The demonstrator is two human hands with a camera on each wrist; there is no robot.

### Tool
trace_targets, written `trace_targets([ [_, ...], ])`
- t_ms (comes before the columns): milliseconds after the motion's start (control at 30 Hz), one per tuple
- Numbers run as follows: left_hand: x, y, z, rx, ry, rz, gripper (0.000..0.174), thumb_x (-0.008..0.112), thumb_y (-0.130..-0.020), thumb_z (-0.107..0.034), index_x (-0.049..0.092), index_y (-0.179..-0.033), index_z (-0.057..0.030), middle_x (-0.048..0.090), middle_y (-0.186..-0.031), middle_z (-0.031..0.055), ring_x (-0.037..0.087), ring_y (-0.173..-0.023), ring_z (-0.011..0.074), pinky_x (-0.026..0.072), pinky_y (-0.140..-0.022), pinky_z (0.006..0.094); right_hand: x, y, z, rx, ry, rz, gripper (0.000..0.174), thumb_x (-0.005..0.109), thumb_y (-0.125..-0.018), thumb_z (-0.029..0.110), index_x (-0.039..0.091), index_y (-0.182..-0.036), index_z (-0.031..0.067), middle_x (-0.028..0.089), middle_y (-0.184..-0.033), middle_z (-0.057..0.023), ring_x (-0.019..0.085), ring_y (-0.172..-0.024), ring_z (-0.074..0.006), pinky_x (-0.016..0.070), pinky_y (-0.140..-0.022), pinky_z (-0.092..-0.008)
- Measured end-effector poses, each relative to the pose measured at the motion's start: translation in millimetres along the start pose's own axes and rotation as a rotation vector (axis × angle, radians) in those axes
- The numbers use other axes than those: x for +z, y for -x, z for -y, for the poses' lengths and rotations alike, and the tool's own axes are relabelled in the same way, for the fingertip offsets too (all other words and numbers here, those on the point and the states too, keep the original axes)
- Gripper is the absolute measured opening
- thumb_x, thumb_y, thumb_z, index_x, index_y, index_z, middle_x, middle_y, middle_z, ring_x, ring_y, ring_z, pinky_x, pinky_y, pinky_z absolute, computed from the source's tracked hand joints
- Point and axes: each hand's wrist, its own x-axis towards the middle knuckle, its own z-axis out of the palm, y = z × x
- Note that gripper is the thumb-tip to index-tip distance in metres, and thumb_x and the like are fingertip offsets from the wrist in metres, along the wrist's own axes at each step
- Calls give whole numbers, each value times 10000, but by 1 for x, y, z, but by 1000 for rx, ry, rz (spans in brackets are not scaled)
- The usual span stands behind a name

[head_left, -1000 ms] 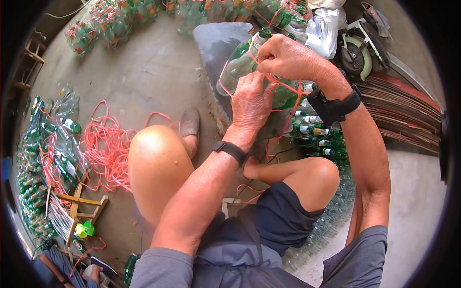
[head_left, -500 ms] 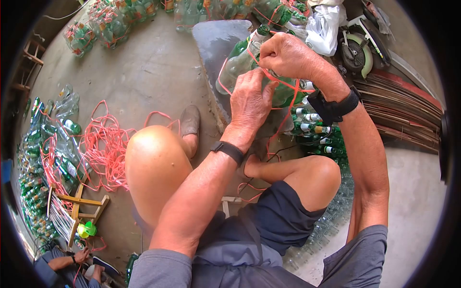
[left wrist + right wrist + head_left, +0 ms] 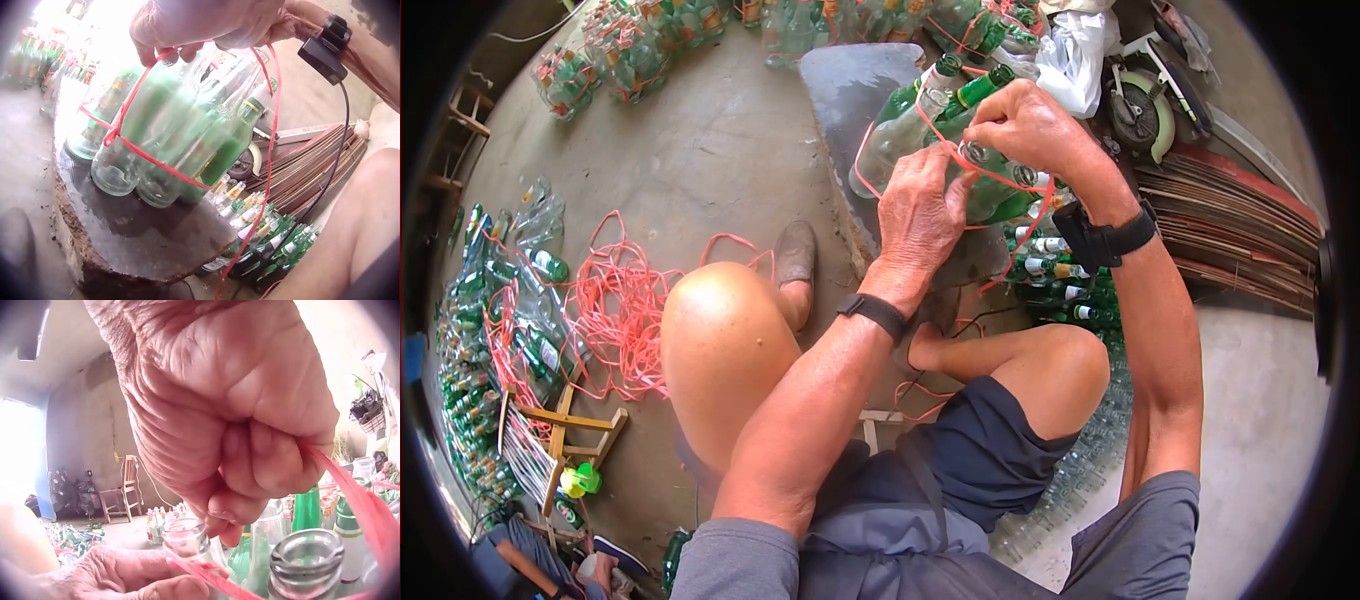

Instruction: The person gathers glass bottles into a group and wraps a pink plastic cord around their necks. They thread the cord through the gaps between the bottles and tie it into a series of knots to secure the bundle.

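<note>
A bundle of green and clear glass bottles [image 3: 156, 147] stands on a dark slab [image 3: 840, 95], with pink plastic twine [image 3: 165, 164] tied round its sides. My right hand [image 3: 1030, 125] is closed over the bottle tops and grips the twine, which comes out of the fist as a flat strip [image 3: 362, 509] in the right wrist view. Lower at the near side, my left hand [image 3: 922, 205] pinches the twine beside a clear bottle's mouth [image 3: 184, 534]. A loose tail of twine [image 3: 269, 181] hangs down past the slab's edge.
Loose bottles [image 3: 1065, 270] stand right of the slab, near stacked flat sheets [image 3: 1235, 220]. At left lie a heap of pink twine [image 3: 625, 310], more bottles [image 3: 475, 370] and a wooden stool [image 3: 565, 430]. Tied bundles [image 3: 630, 60] line the back.
My right hand has moved right and slightly down, drawing the twine along and uncovering more bottle necks. The loose tail has shifted. My left hand stays nearly still.
</note>
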Motion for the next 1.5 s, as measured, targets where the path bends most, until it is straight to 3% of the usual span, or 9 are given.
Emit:
trace_targets([
  [233,0,1,0,1,-22,1,355,768,-931,-241,677,-1200,-28,729,-1194,168,665,-1137,380,548,-953,473,17,20,-8,50,-42,-62,183,724,-890,127,778,-955,-36,690,-681,-115,595,-636,-128,508,-627,-363],
  [500,-2,0,-1,-4,-46,21,350,769,-930,-240,679,-1198,-33,733,-1190,163,667,-1135,377,553,-946,468,26,25,-11,-54,123,-213,159,690,-857,129,753,-892,-13,674,-759,-245,622,-632,-362,520,-641,-417],
  [733,0,1,0,28,-44,7,350,768,-933,-244,676,-1197,-33,735,-1191,158,669,-1132,375,554,-946,466,13,11,-13,100,23,41,206,742,-854,286,815,-916,103,742,-823,-167,715,-783,-346,562,-736,-441],
  [933,-2,1,2,62,-42,0,359,768,-930,-241,670,-1206,-34,735,-1168,164,669,-1115,374,554,-937,467,15,13,-6,-6,58,-29,190,711,-841,133,777,-943,-14,700,-752,-219,667,-630,-267,537,-645,-394],
  [1033,-1,0,3,56,-34,8,357,768,-924,-235,671,-1204,-35,734,-1154,167,670,-1102,374,555,-929,468,16,15,-5,-78,86,-124,181,709,-840,121,782,-944,-9,700,-752,-222,670,-627,-288,539,-643,-397],
  [1100,-2,0,2,57,-33,5,357,769,-920,-231,672,-1202,-36,734,-1150,168,670,-1097,373,555,-927,469,13,14,-2,29,106,-72,199,760,-833,242,814,-921,71,738,-853,-187,730,-836,-381,575,-766,-456],
  [1200,-3,-1,1,62,-43,5,353,769,-914,-225,674,-1199,-38,733,-1141,168,671,-1088,372,555,-921,470,15,10,-8,-158,116,-128,163,710,-833,95,784,-926,-17,700,-759,-234,663,-622,-313,546,-646,-400],
  [1433,-5,-2,1,74,-44,17,347,775,-908,-225,680,-1188,-43,737,-1127,161,675,-1090,363,559,-918,463,2,4,4,-113,192,-9,178,738,-819,107,783,-927,-26,706,-782,-244,702,-677,-368,561,-661,-429],
  [1500,-4,-2,1,76,-44,16,348,778,-906,-225,680,-1186,-43,738,-1128,160,676,-1091,363,560,-919,462,2,1,5,-43,227,-2,152,753,-796,141,798,-884,26,735,-853,-224,727,-847,-415,588,-777,-478],
])
